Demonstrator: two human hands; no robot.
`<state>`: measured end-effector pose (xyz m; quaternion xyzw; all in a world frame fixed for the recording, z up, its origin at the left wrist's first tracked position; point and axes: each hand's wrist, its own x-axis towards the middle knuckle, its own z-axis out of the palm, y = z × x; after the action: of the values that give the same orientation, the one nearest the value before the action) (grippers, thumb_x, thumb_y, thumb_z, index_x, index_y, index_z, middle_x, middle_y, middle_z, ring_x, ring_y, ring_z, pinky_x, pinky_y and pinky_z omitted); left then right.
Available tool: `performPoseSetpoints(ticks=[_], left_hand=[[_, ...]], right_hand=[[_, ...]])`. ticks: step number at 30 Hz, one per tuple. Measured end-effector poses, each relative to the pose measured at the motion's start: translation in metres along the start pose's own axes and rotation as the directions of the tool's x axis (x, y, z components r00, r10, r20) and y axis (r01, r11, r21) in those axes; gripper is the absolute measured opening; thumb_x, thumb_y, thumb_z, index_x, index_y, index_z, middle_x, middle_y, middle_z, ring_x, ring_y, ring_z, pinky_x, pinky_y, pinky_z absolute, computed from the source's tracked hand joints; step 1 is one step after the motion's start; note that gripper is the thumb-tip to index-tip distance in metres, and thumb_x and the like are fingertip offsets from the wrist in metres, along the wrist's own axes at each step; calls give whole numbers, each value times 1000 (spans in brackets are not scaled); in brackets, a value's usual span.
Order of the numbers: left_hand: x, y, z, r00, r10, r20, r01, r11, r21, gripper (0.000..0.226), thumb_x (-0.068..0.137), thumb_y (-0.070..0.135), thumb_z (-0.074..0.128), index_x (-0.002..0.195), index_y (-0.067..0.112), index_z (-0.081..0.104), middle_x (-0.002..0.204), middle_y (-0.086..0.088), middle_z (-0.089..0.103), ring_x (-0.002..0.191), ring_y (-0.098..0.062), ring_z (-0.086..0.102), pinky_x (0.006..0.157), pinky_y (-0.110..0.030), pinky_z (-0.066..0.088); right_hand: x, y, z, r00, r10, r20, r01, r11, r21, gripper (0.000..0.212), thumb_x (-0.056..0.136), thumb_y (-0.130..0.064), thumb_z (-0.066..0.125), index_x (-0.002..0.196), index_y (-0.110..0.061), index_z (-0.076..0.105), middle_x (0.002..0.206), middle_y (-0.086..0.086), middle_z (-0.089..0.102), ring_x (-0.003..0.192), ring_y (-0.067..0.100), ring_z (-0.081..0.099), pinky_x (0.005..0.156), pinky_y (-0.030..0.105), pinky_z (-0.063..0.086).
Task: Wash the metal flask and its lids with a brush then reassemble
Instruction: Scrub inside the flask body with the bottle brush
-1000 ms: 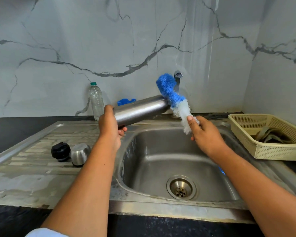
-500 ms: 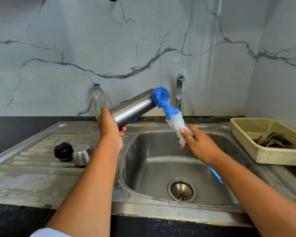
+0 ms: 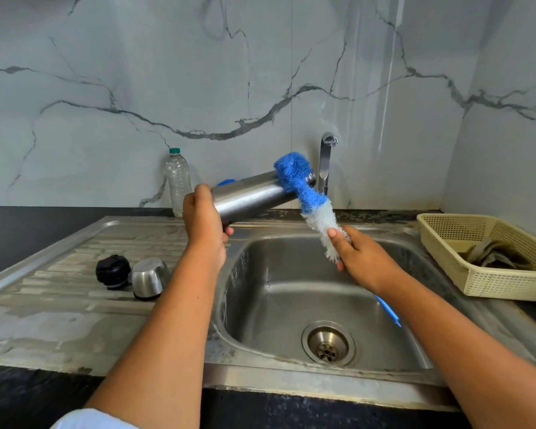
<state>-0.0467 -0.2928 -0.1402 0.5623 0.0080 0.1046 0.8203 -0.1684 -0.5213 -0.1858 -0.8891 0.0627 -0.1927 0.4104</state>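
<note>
Over the back left corner of the sink (image 3: 229,305), my left hand (image 3: 203,224) grips the metal flask (image 3: 251,196) by its base end, fingers and thumb curled round the steel. The flask hangs nearly level in the air, its mouth end tipped a little upward and pointing right toward the tap (image 3: 325,162). My right hand (image 3: 362,258) is curled round the brush (image 3: 304,193) at the lower white bristles, thumb pressed on top. The blue bristle head lies across the outside of the flask near its mouth, touching it. The brush's blue handle (image 3: 389,311) juts out under my right wrist, above the basin.

On the drainboard (image 3: 59,305), about midway along and left of the basin, the black lid (image 3: 112,270) and the steel cap (image 3: 149,277) sit side by side, very close; whether they touch I cannot tell.

At the back edge of the dark tabletop (image 3: 28,224), against the marble wall, a clear plastic bottle (image 3: 177,181) with a green cap stands upright. If it or the lids carry a label, it is too small to read. Something blue (image 3: 225,182) peeks out behind the flask, mostly hidden. At the right end of the sink unit a cream perforated basket (image 3: 483,283) holds a grey cloth (image 3: 492,255).
</note>
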Motion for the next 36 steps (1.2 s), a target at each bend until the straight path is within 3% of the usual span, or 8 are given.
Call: performPoseSetpoints(ticks=[3, 6, 12, 17, 21, 26, 30, 36], left_hand=[[6, 4, -8, 1000, 7, -27, -8, 999, -34, 30, 98, 42, 46, 114, 18, 55, 103, -12, 55, 67, -19, 51, 37, -19, 32], [-2, 2, -4, 998, 40, 45, -41, 999, 27, 22, 98, 41, 46, 108, 22, 53, 102, -9, 55, 72, -19, 51, 39, -19, 33], [0, 3, -5, 997, 72, -4, -72, 997, 16, 22, 97, 41, 46, 104, 22, 54, 103, -9, 54, 84, -26, 51, 39, -20, 34], [-10, 1, 3, 991, 125, 52, -129, 988, 81, 12, 99, 40, 47, 96, 30, 52, 99, -3, 56, 83, -21, 55, 43, -23, 37], [-6, 6, -2, 990, 134, -52, -134, 991, 2, 11, 99, 39, 47, 94, 31, 53, 100, -4, 56, 85, -22, 56, 43, -23, 37], [-9, 0, 2, 987, 158, 43, -161, 984, 81, 11, 100, 40, 48, 94, 32, 52, 99, -1, 56, 86, -22, 56, 43, -23, 37], [-6, 3, 0, 987, 151, -53, -150, 989, 19, 11, 98, 40, 47, 92, 32, 51, 100, -4, 55, 86, -24, 55, 44, -25, 39], [-6, 1, 1, 990, 142, 16, -143, 989, 37, 13, 97, 43, 48, 95, 32, 54, 102, -5, 56, 87, -24, 55, 43, -24, 39]], right_hand=[[-4, 4, -3, 999, 2, 46, -2, 1000, 1, 32, 104, -58, 36, 97, -34, 56, 71, -5, 61, 55, 5, 52, 56, 25, 41], [-3, 2, -1, 1000, -5, 21, 5, 999, 32, 29, 105, -56, 37, 95, -36, 56, 69, -7, 60, 49, 0, 51, 55, 24, 40], [-2, 4, -2, 998, 24, 51, -26, 999, 47, 37, 103, -58, 39, 98, -27, 59, 66, -6, 59, 50, 4, 49, 53, 27, 41], [-2, -1, -1, 999, 31, 42, -34, 997, 75, 36, 104, -57, 39, 101, -28, 60, 65, -3, 58, 54, 9, 50, 51, 29, 43], [-5, 0, 0, 993, 36, 109, -47, 993, 107, 38, 104, -57, 41, 97, -23, 58, 64, -1, 56, 52, 11, 45, 48, 30, 38], [-5, -6, 4, 994, 29, 105, -43, 989, 140, 36, 105, -54, 40, 100, -23, 58, 64, 1, 53, 50, 10, 43, 46, 27, 36], [-7, -5, 3, 986, 38, 160, -57, 991, 119, 40, 104, -55, 41, 100, -19, 57, 65, 2, 53, 54, 13, 43, 46, 28, 34], [-6, -9, 4, 989, 14, 150, -34, 991, 131, 34, 104, -57, 40, 93, -27, 55, 65, 1, 53, 53, 13, 42, 47, 28, 36]])
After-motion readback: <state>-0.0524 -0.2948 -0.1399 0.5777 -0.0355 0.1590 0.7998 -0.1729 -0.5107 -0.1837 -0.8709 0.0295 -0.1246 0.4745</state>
